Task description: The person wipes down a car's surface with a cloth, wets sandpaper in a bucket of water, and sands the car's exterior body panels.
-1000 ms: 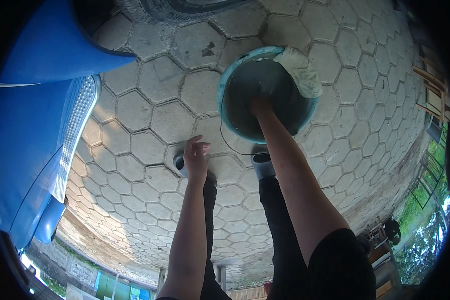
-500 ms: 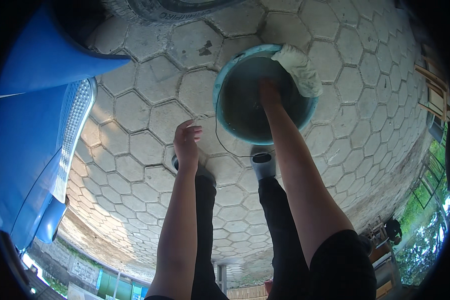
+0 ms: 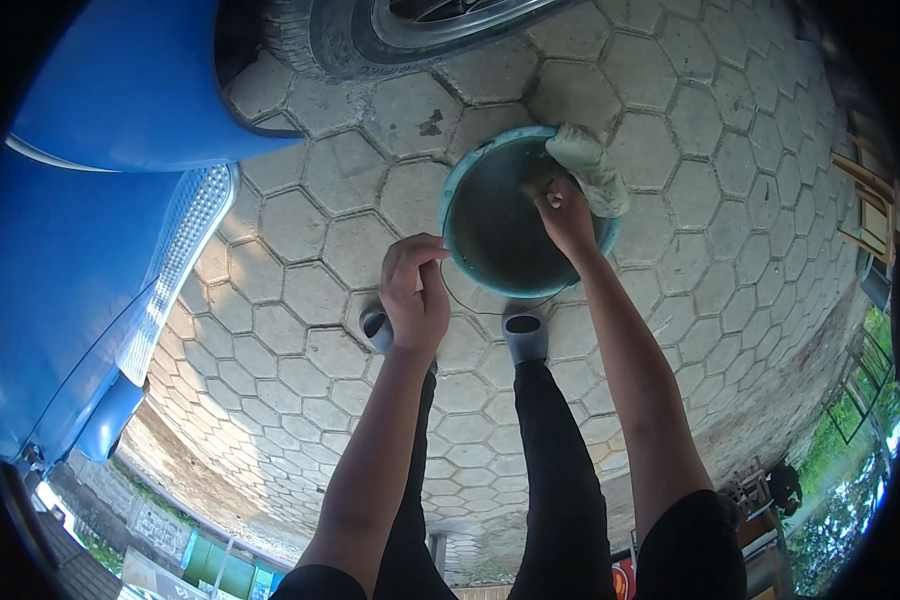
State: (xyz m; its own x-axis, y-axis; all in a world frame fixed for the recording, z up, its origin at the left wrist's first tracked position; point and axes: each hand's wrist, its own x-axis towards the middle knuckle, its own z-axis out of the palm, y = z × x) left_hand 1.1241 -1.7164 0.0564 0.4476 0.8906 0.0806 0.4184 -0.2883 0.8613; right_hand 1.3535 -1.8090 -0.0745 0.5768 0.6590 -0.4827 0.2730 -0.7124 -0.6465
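A round teal basin (image 3: pixel 452 240) full of murky dark water stands on the paving in front of my feet. My right hand (image 3: pixel 564 214) is over the water inside its rim, fingers closed round a small brownish piece (image 3: pixel 538 188) that looks like a sponge, mostly hidden by the fingers. A wet pale cloth (image 3: pixel 592 170) hangs over the basin's far right rim, just beyond that hand. My left hand (image 3: pixel 415 290) is in the air by the basin's left rim, fingers loosely bent, thumb apart, with nothing visible in it.
Hexagonal paving stones (image 3: pixel 345 160) cover the ground. A blue vehicle (image 3: pixel 80 250) with a studded silver step (image 3: pixel 185 250) stands along the left. Its tyre (image 3: pixel 340 40) is at the top. Wooden furniture (image 3: pixel 865 190) stands at far right. My grey shoes (image 3: pixel 525 335) are close to the basin.
My right hand has come up out of the water with the brownish piece. My left hand has moved right and forward, nearer the basin rim. The view has shifted, showing more of the tyre.
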